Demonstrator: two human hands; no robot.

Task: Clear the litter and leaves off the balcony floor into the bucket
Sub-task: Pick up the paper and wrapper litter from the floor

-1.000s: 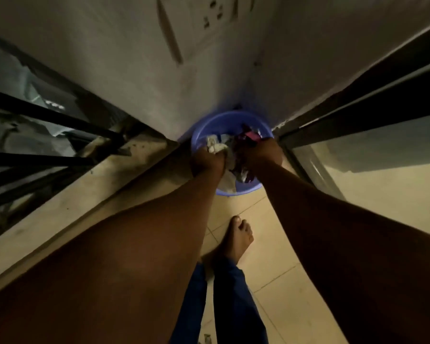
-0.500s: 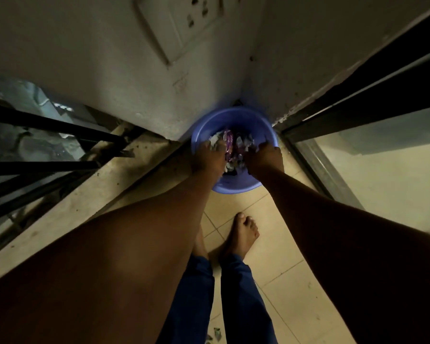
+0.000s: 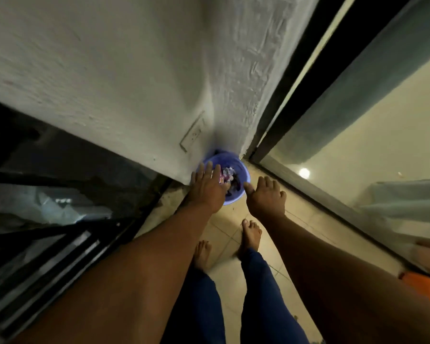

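Both hands have come up out of the bucket [image 3: 241, 177] since half a second ago, when they were pressed down among the litter, and the view has pulled back so the bucket looks smaller and sits further up the frame. The left hand [image 3: 209, 186] now hovers over the bucket's left rim, palm down, fingers spread flat and holding nothing. The right hand [image 3: 266, 197] hangs just to the right of the bucket, also empty, its fingers loosely curled and the thumb pointing toward the rim. The bucket is a round blue one, standing on the tiled floor [image 3: 233, 271] in the corner where the rough white wall [image 3: 134, 78] meets the dark door frame [image 3: 296, 93]. Inside it lies a heap of litter [image 3: 227, 176], pale and purple scraps mixed with darker bits; what each piece is cannot be made out. Two bare feet stand on the tiles below the bucket, the left foot [image 3: 202, 254] set back from the right foot [image 3: 251, 234], with dark blue trouser legs [image 3: 261, 294] above them. A black railing [image 3: 47, 256] runs along the left side, and glass [image 3: 358, 157] fills the right.
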